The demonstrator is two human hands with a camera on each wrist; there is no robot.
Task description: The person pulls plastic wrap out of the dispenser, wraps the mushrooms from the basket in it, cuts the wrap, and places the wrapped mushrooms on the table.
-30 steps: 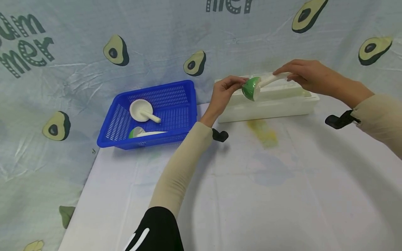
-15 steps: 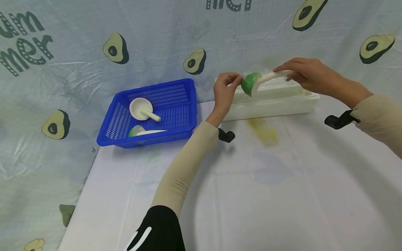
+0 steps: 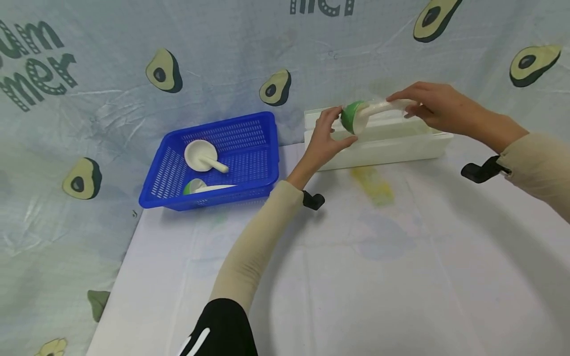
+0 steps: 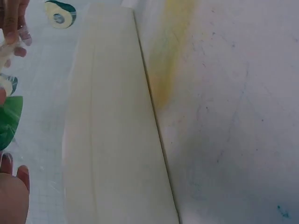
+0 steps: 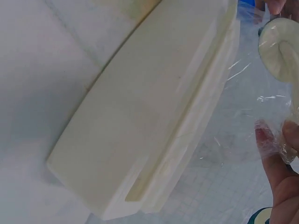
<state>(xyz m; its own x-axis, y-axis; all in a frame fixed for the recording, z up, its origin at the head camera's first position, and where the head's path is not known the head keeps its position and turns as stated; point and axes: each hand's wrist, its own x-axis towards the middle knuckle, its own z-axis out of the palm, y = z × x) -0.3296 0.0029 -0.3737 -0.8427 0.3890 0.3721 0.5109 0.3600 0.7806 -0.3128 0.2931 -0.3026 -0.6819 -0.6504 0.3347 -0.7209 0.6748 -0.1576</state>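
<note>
In the head view a white ladle with a green-backed bowl [image 3: 349, 117] is held above a long white box [image 3: 378, 148]. Clear plastic film hangs about the ladle [image 5: 280, 49], as the right wrist view shows. My right hand [image 3: 438, 108] pinches the end of its white handle, with film [image 5: 247, 93] bunched at the fingertips. My left hand [image 3: 327, 138] curves round the green bowl, fingers at its upper left and thumb by its lower rim. Green bowl and fingers are cut off at the edge of the left wrist view, so their contact is only partly visible.
A blue plastic basket [image 3: 256, 194] stands left on the white table [image 3: 356, 287]. Inside lie a white ladle [image 3: 200, 155] and a green-and-white ladle [image 3: 194, 186]. Behind hangs an avocado-print sheet [image 3: 222, 49].
My left hand has gone from pinching at the bowl's left edge to spreading finger and thumb round it. The right hand keeps its hold on the handle, nearly still.
</note>
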